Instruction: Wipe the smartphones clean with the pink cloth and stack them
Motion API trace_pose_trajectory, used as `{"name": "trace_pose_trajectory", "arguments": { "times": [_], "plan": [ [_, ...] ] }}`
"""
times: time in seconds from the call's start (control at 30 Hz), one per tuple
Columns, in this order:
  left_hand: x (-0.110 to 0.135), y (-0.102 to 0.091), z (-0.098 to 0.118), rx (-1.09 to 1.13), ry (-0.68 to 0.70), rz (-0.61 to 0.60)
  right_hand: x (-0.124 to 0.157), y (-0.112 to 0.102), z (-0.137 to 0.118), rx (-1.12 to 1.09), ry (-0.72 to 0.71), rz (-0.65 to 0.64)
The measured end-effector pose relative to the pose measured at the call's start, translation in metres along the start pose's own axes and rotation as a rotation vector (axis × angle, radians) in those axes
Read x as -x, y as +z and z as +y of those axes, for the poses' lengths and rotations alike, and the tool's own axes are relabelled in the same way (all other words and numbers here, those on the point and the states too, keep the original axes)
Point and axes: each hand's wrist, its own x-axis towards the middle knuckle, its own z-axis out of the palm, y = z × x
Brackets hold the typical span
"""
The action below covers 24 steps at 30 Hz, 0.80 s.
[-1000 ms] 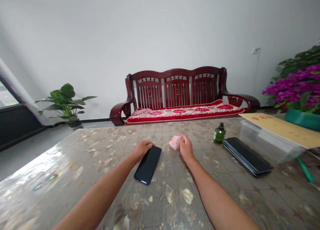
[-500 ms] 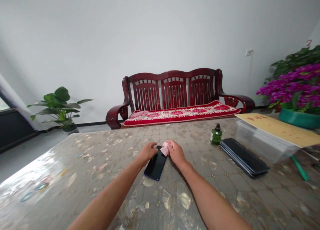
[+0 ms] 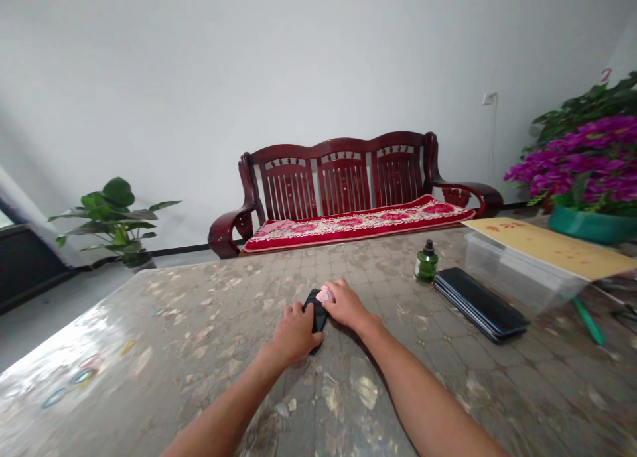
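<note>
A dark smartphone lies on the patterned table, partly covered by my hands. My left hand grips it from the left side, fingers along its far part and thumb at its near right edge. Bunched in my right hand is a small pink cloth, which rests on the far end of the phone. The fingers of my right hand are closed round the cloth.
To the right stand a green bottle, a stack of dark phones or phone-like slabs and a clear plastic box under a tan sheet. Hair ties lie at left. A wooden bench stands beyond the table.
My left hand has come nearer and round the phone's left side, taking hold of it. My right hand stays at the far end with the cloth. The view has shifted slightly.
</note>
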Motion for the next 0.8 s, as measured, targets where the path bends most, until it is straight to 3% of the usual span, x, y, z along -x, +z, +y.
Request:
{"name": "trace_pose_trajectory", "arguments": {
  "times": [0.17,0.47,0.67,0.8],
  "plan": [
    [0.001,-0.006,0.006,-0.084,0.001,-0.017,0.001,-0.006,0.004,0.028,-0.013,0.031],
    [0.006,0.007,-0.001,-0.086,0.021,0.07,0.012,-0.008,-0.018,0.07,-0.153,-0.002],
    [0.013,0.018,-0.02,0.058,0.097,0.16,0.005,-0.009,-0.014,0.168,-0.014,0.079],
    [0.022,0.024,-0.03,0.15,0.156,0.141,0.008,-0.008,-0.017,0.165,-0.053,0.041]
  ]
}}
